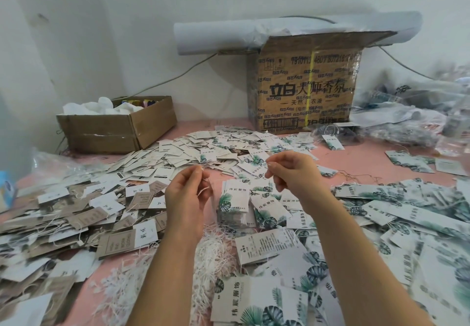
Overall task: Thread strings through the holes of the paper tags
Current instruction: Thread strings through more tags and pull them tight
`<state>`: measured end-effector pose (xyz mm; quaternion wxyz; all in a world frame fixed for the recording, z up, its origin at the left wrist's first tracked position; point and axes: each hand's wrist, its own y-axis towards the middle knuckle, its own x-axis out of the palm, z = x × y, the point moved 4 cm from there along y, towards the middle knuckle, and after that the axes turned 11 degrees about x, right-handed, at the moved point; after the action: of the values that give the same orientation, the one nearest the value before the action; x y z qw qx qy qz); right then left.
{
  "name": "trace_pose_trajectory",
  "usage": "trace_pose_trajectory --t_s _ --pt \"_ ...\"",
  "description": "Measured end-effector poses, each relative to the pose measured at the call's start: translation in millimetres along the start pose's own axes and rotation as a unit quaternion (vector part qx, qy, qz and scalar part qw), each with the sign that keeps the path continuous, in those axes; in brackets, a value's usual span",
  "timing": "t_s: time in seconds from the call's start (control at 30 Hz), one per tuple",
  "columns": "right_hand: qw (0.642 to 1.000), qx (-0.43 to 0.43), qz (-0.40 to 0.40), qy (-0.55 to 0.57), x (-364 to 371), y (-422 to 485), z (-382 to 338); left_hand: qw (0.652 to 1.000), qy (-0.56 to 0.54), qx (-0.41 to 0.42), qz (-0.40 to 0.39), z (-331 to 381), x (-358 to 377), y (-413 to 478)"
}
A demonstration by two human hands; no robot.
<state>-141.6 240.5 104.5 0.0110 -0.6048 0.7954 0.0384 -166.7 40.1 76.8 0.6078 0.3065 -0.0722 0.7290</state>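
Note:
My left hand (187,193) is raised above the table and pinches a thin white string (203,191) between thumb and fingertips; its loose end dangles down. My right hand (292,173) is held level with it and pinches something thin at its fingertips, which I cannot make out. Below and between my hands lies a stack of white paper tags with green leaf prints (235,206). A tangle of loose white strings (213,252) sits on the pink table under my left forearm.
Heaps of tags cover the pink table (366,157): brown and white ones at left (84,213), leaf-print ones at right (407,211) and behind. A small open carton (114,127) stands back left, a large printed carton (305,89) at the back, plastic bags (412,112) back right.

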Motion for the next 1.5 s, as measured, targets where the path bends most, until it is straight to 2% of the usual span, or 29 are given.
trace_pose_trajectory --t_s 0.27,0.53,0.87,1.07,1.2,1.5 --pt "0.995 -0.082 -0.054 0.007 20 -12 -16 0.986 0.085 0.032 -0.14 5 17 -11" --pt "0.986 -0.067 -0.155 0.002 35 -17 -17 0.978 0.109 0.036 -0.173 5 24 -17" --pt "0.983 -0.129 -0.111 -0.07 34 -19 -23 0.969 0.102 0.057 -0.219 8 31 -21" --pt "0.98 -0.12 -0.129 -0.095 42 -17 -20 0.966 0.115 0.066 -0.22 8 32 -22" --pt "0.977 -0.119 -0.117 -0.131 44 -15 -18 0.964 0.129 0.065 -0.224 6 32 -22" --pt "0.979 -0.118 -0.096 -0.135 43 -15 -18 0.955 0.174 0.05 -0.236 0 30 -20"
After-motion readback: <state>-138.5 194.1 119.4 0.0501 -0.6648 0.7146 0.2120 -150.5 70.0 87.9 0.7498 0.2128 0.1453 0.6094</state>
